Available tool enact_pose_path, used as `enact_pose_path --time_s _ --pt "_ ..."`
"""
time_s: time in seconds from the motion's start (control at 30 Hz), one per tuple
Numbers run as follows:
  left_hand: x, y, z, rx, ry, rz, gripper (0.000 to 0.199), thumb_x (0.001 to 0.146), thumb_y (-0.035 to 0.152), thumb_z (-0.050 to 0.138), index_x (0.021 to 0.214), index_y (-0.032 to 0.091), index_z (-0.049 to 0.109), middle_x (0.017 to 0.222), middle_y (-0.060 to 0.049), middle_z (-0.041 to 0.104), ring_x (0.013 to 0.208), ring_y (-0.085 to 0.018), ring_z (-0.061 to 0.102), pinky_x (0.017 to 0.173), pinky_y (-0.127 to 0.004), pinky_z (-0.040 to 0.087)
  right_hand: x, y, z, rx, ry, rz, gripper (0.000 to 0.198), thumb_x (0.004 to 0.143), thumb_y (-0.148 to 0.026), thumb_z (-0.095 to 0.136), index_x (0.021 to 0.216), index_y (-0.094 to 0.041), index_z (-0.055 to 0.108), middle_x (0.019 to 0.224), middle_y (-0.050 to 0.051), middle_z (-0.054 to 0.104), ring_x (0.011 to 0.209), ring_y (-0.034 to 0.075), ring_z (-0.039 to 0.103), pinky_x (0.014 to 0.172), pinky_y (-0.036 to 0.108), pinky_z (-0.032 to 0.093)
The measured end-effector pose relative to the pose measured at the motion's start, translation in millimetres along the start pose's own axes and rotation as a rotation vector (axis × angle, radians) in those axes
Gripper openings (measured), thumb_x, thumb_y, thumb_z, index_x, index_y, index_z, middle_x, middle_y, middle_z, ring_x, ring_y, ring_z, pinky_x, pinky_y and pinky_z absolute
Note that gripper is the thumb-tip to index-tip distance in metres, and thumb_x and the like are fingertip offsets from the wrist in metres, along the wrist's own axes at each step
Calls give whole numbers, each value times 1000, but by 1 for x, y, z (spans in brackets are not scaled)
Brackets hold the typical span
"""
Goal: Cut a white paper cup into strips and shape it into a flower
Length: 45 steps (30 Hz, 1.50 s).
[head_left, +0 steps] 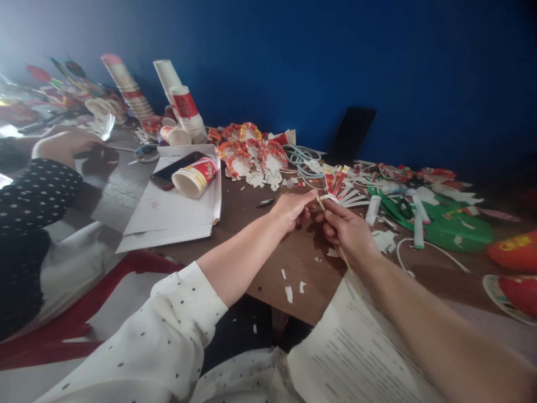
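Note:
My right hand (350,226) is closed around a thin pale stick (345,258), which slants down past my palm. The stick's upper end reaches the thumb of my left hand (293,210). The left fingers are curled in, and what they pinch is hidden. Just behind my right fingertips is a paper cup cut into strips (340,189), red on one part and white on another; I cannot tell if a hand touches it. Small white paper scraps (289,294) lie on the brown table (260,268) below my hands.
Left of my arm, a phone (168,172) and nested paper cups (195,178) rest on a white folder (168,221). Behind stand cup stacks (187,109) and red-white cut paper (251,154). Markers (418,224) and green discs (465,229) lie right. Another person's hand (67,143) is far left.

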State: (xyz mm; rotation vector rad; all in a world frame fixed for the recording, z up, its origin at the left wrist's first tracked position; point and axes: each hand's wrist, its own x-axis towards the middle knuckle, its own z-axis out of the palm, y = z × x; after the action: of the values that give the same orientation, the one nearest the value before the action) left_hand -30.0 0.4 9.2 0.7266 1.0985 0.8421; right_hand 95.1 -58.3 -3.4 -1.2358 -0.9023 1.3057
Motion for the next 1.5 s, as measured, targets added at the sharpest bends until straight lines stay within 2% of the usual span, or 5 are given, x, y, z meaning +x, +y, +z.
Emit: enact_pose_path --time_s 0.17,0.47,0.7,0.9,1.5 --pt "-2 1 -1 42 -32 18 15 75 20 72 66 11 64 51 2 52 39 -2 42 40 -16 29 -2 -1 0 14 -12 2 53 67 -26 69 119 -18 63 74 0 62 43 3 37 35 17 17" --pt "-3 -4 1 43 -89 23 11 79 22 68 74 12 68 52 0 56 40 -4 46 44 -16 34 -1 3 -1 -3 -31 -7 56 68 -30 69 122 -18 61 72 -1 61 43 4 37 36 18 17" --pt "2 -6 3 31 -31 52 19 79 16 64 61 11 61 47 2 48 37 -3 40 45 -19 36 -1 2 1 -128 -83 -17 56 73 -34 64 127 -22 52 61 -5 56 43 6 39 36 17 20" --pt "1 -5 4 53 13 84 27 77 14 65 52 12 54 43 3 45 37 -4 38 46 -21 36 0 3 2 -70 -110 10 49 73 -33 64 119 -21 53 57 -6 51 42 6 35 36 17 17" --pt "1 -7 5 63 24 87 24 79 23 66 59 13 57 44 2 46 39 -7 42 45 -21 33 -4 1 5 37 -88 46 66 70 -30 67 132 -19 48 73 -2 61 43 4 34 35 16 16"
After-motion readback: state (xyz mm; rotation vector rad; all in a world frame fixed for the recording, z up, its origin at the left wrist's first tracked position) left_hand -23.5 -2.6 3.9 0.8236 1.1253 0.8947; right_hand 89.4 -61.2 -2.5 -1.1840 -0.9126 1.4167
